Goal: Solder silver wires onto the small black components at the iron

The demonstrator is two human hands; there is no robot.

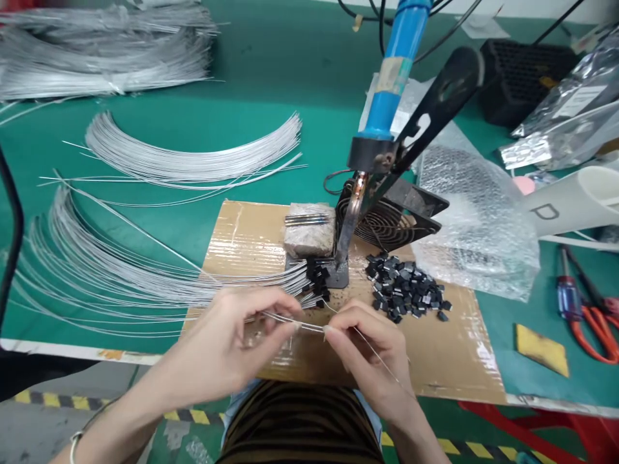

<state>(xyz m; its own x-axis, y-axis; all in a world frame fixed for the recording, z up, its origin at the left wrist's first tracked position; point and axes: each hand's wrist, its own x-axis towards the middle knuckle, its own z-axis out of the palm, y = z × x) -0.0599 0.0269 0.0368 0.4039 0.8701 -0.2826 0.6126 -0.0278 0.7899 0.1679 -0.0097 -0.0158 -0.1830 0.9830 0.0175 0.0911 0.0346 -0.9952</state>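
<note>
My left hand [242,338] is closed, with thumb and forefinger pinching a thin white cable [309,327]. At its right end, the fingertips of my right hand [370,351] close on the same cable; whether they hold a small part there is hidden. A thin silvery strand [380,361], like solder wire, runs through my right fingers and down over the hand. Just beyond my hands lies a bundle of white cables [193,287] with small black connectors [316,280] at their right ends. Above these ends, a blue-handled soldering iron [401,51] points downward in a black clamp.
Loose black connectors [406,287] are heaped on the cardboard [449,361]. Behind stand a wrapped block [309,238] and a small fan [391,219]. More cables [193,158] lie at left. Bubble wrap [478,212], a yellow sponge [541,349] and orange-handled pliers [597,332] lie right.
</note>
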